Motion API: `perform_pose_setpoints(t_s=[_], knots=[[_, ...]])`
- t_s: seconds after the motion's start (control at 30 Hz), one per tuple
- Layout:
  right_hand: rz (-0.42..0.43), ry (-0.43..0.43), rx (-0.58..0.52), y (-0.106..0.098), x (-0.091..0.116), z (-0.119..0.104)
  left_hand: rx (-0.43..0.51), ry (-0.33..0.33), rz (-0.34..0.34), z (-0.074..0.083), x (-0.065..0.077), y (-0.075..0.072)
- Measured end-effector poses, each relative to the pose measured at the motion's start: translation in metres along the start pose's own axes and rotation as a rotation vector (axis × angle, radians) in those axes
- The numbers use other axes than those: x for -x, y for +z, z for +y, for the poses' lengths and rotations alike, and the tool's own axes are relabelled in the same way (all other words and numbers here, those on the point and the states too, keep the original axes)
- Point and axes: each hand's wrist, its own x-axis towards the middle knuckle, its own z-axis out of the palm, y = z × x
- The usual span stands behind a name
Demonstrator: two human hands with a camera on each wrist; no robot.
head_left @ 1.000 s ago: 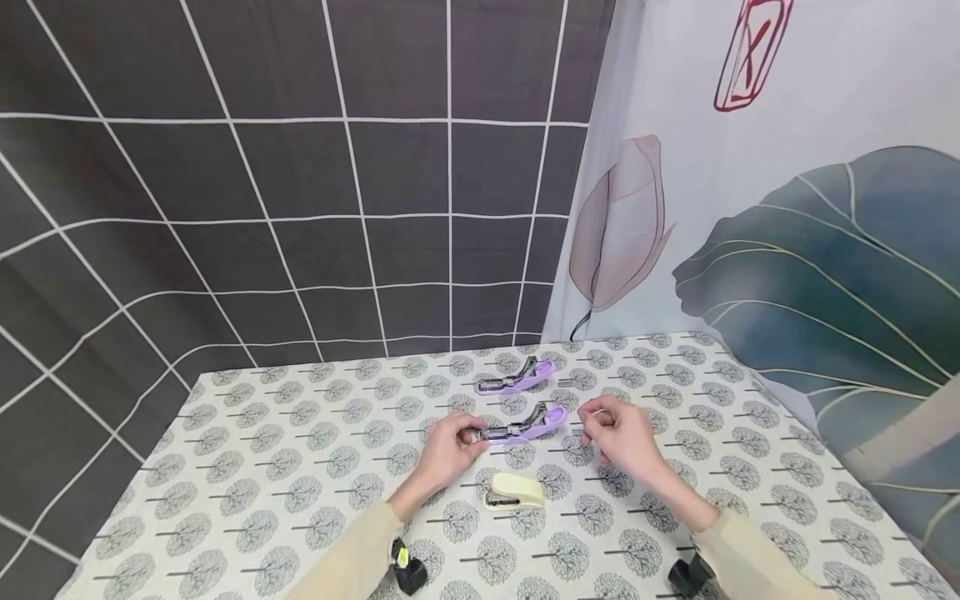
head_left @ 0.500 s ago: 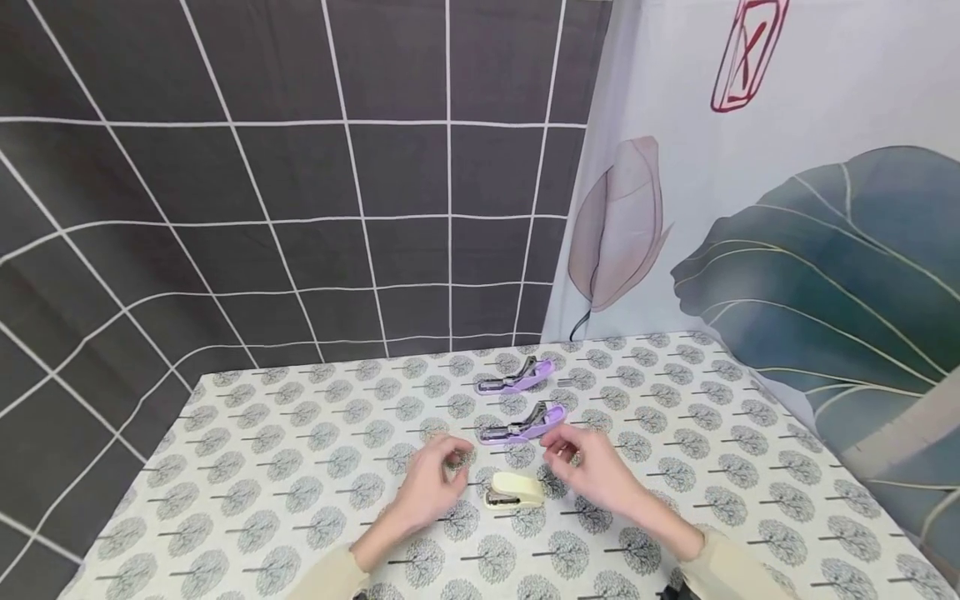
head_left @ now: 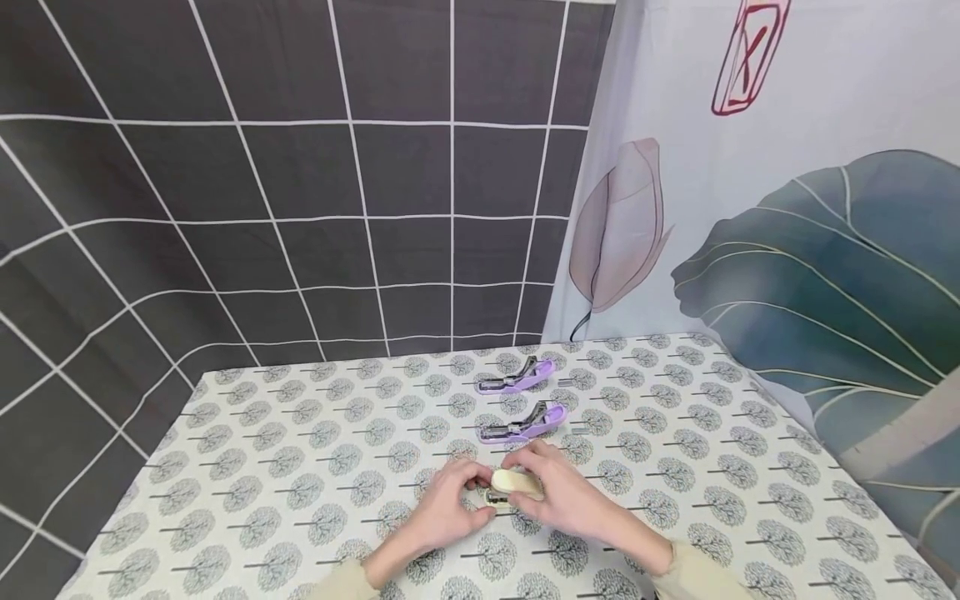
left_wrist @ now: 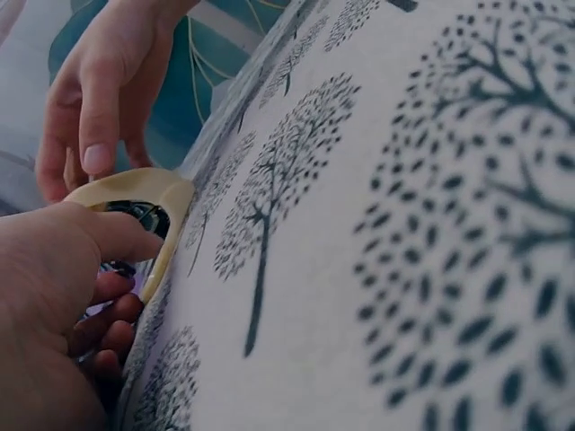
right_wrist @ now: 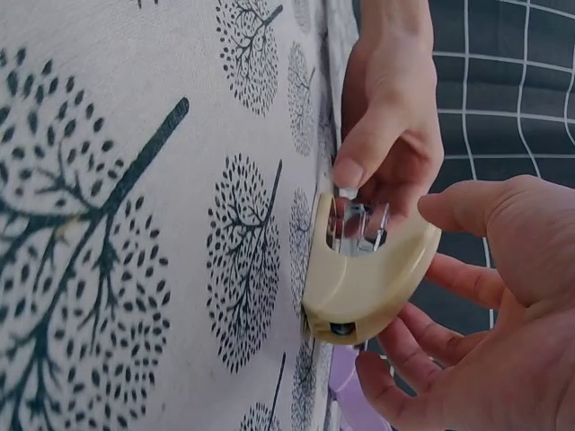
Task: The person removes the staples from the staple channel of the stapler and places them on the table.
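Observation:
A small cream stapler (head_left: 507, 481) sits on the patterned cloth, its jaws apart and the metal parts inside showing in the right wrist view. My right hand (head_left: 562, 493) grips it from the right, thumb on the near side and fingers along the far side. At its front end is my left hand (head_left: 448, 503); in the left wrist view that thumb lies across the mouth of the stapler (left_wrist: 172, 199), the other fingers curled below. Beyond the hands lie two purple staplers, the nearer one (head_left: 538, 425) and the farther one (head_left: 527, 381), both with raised dark metal arms.
The table (head_left: 300, 467) wears a pale cloth printed with grey trees. Behind it hangs a dark curtain (head_left: 285, 175) with a white grid. To the right is a pale curtain (head_left: 697, 208) with leaf and bud pictures.
My left hand has let go of the nearer purple stapler, which stays where it was. Both hands have come toward me and inward onto the cream stapler.

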Motion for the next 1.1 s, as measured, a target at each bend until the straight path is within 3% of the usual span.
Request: perform_pose_setpoints(t_s=[0.37, 0.6, 0.77, 1.1], knots=[[-0.001, -0.044, -0.002, 0.005, -0.006, -0.002, -0.037, -0.002, 0.085, -0.002, 0.0, 0.009], [0.015, -0.054, 0.026, 0.007, -0.004, -0.002, -0.052, 0.002, 0.089, -0.001, 0.001, 0.01], [0.036, -0.071, 0.037, 0.008, -0.001, -0.001, -0.061, -0.033, 0.077, 0.0, 0.0, 0.012], [0.103, -0.12, -0.032, 0.004, 0.005, 0.004, -0.075, -0.025, 0.087, 0.001, 0.001, 0.011]])
